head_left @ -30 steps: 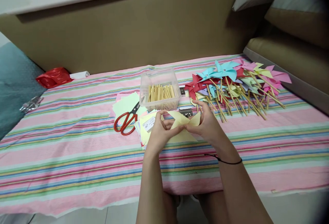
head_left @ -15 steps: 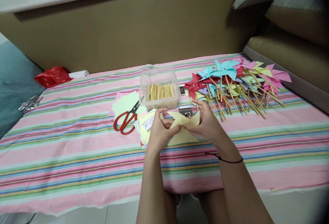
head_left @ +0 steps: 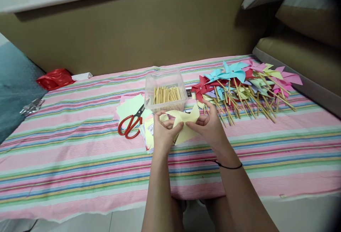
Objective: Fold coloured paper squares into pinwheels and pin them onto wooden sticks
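Note:
Pale yellow paper, cut and partly folded like a pinwheel, is held up between my two hands over the striped cloth. My left hand pinches its left side, thumb in front and fingers behind. On the other side, my right hand grips the paper with thumb and fingers. Just beyond it stands a clear plastic box of short wooden sticks. Left of my left hand lie a stack of coloured paper sheets and scissors with red handles.
Finished paper pinwheels on sticks are heaped at the right. A small dark container sits beside the box. Light green sheets lie under the scissors. A red plastic bag and a white object rest at the far left.
The yellow paper has turned and its upper flaps now stand up differently. My right hand has shifted left, closer to my left hand. The small metal-filled container behind the paper is now mostly covered.

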Action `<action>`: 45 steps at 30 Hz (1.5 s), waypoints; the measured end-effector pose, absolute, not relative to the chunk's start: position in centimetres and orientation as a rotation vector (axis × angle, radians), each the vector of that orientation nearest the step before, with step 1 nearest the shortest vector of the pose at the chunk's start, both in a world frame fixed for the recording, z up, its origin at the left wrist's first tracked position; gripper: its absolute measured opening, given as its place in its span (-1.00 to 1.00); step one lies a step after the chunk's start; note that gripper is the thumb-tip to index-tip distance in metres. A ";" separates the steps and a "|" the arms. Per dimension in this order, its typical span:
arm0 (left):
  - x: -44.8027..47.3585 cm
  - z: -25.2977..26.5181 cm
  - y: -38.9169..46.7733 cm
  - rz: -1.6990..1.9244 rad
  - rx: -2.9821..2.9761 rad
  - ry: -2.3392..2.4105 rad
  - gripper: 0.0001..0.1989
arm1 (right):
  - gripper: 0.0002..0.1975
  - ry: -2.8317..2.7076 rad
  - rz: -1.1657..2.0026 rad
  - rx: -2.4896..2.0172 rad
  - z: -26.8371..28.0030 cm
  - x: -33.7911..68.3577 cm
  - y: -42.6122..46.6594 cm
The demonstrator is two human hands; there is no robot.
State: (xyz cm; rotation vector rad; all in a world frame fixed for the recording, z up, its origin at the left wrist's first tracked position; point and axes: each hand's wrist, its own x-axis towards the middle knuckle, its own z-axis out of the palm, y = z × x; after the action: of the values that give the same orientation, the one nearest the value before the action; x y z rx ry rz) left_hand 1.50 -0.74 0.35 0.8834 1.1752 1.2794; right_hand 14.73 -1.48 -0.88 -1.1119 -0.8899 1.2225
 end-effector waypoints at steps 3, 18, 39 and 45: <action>1.6 0.4 -0.7 1.257 0.863 1.146 -0.36 | 0.03 -0.884 1.219 -1.123 -0.7 14.8 -1.5; 1.4 0.1 -0.3 1.380 0.708 1.195 -0.31 | -0.15 -0.879 1.237 -1.139 -0.1 15.6 -1.6; 2.3 0.6 -0.4 1.755 0.389 1.121 -0.37 | -0.90 -1.023 1.312 -0.979 -0.8 12.2 -1.9; 2.6 0.8 -0.7 1.714 0.502 1.125 -0.36 | -0.83 -0.808 1.216 -1.043 -0.7 11.6 -1.9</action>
State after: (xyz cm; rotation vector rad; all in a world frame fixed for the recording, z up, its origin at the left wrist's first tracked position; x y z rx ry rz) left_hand 2.64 -0.67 0.77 0.5020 1.1253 1.7137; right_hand 11.62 -1.87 -0.71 -1.0431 -0.8079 1.2158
